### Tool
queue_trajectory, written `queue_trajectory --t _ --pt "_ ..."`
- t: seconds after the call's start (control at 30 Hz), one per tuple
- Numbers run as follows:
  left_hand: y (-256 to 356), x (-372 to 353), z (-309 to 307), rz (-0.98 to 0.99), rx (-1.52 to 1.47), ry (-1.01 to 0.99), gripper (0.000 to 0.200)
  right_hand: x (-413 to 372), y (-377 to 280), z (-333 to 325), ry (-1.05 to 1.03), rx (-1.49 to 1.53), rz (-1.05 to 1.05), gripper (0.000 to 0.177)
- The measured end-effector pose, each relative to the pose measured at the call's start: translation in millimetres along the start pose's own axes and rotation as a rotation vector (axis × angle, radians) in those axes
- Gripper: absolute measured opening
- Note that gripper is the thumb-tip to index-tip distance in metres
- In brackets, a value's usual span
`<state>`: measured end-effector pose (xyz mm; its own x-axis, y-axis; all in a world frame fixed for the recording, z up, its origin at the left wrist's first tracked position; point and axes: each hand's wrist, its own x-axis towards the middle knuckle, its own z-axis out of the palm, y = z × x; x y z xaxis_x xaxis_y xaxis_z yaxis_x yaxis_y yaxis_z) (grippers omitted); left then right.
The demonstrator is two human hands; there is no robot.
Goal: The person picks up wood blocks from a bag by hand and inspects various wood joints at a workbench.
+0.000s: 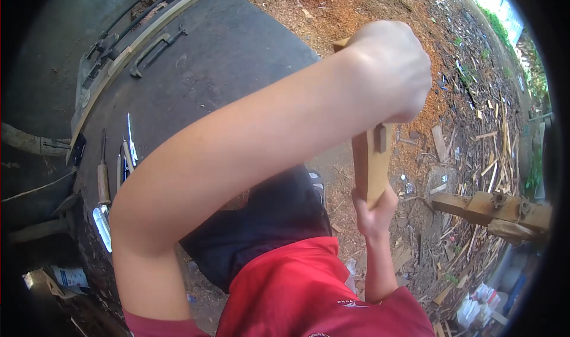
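My left arm reaches across the view from the lower left. At its end my left hand [392,67] is closed in a fist around the upper part of a yellowish wooden piece [369,165], its fingers mostly turned away. A corner of the wood shows beyond the fist. Below it, my right hand [377,212] wraps round the lower end of the same piece. A small darker wooden block [381,139] sits on the piece just under my left hand. The wood is held upright in the view, over the littered ground.
A dark tabletop [237,46] at the left bears a metal clamp [155,52], a wood-handled tool [103,183] and several thin tools. Wooden beams [475,209] jut in at the right. Wood scraps and sawdust cover the ground [463,99]. Plastic bags [481,304] lie lower right.
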<state>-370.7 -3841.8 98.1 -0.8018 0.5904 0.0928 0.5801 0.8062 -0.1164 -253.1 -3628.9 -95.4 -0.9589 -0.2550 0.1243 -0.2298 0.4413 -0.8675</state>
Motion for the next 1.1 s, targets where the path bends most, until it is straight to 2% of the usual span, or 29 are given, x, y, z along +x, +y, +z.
queue_trajectory --t 0.07,0.13,0.17,0.23,0.43,0.53,0.63,0.73,0.83,0.93,0.97,1.07,1.1 --pt "-18.5 -8.7 28.7 0.04 0.037 -0.009 0.037 1.2 5.4 15.9 -0.02 -0.009 -0.027 0.037" --pt "-45.5 -18.2 101.8 0.086 0.008 -0.109 0.037 0.7 36.1 65.9 -0.103 -0.035 0.071 0.037" --pt "-35.1 -22.5 103.1 0.075 -0.02 -0.115 0.038 -5.7 42.5 69.6 -0.086 -0.036 0.061 0.037" --pt "-48.9 -14.1 85.2 0.041 0.031 -0.074 0.039 31.3 43.4 76.7 -0.017 -0.031 -0.043 0.038" --pt "-45.8 -28.2 77.6 0.016 0.02 -0.105 0.04 13.0 32.0 66.9 -0.088 -0.019 -0.043 0.038" --pt "-42.8 -31.3 72.0 0.096 0.069 -0.003 0.041 10.2 22.9 59.2 -0.079 -0.005 -0.028 0.039" --pt "-44.9 -40.2 81.8 0.125 0.013 0.014 0.041 7.6 25.0 57.1 -0.095 -0.04 0.028 0.037" --pt "-46.1 -45.1 88.9 0.114 0.042 -0.092 0.041 5.4 29.6 57.8 -0.124 -0.106 -0.012 0.039" --pt "-47.5 -47.1 93.4 0.211 0.024 -0.016 0.041 1.8 30.9 56.3 -0.097 -0.05 -0.032 0.048" --pt "-49.4 -51.5 95.3 0.21 0.042 0.028 0.041 2.6 21.0 43.9 -0.28 0.236 0.178 0.058" --pt "-49.3 -52.8 97.2 0.197 0.036 0.042 0.042 2.2 36.9 44.6 -0.324 0.27 0.001 0.056" --pt "-53.8 -53.4 103.0 0.153 0.004 0.052 0.043 -1.9 17.9 33.6 -0.595 0.84 0.4 0.048" --pt "-55.7 -53.7 103.5 0.135 -0.021 0.033 0.044 -3.6 18.2 35.0 -0.598 0.843 0.381 0.04"
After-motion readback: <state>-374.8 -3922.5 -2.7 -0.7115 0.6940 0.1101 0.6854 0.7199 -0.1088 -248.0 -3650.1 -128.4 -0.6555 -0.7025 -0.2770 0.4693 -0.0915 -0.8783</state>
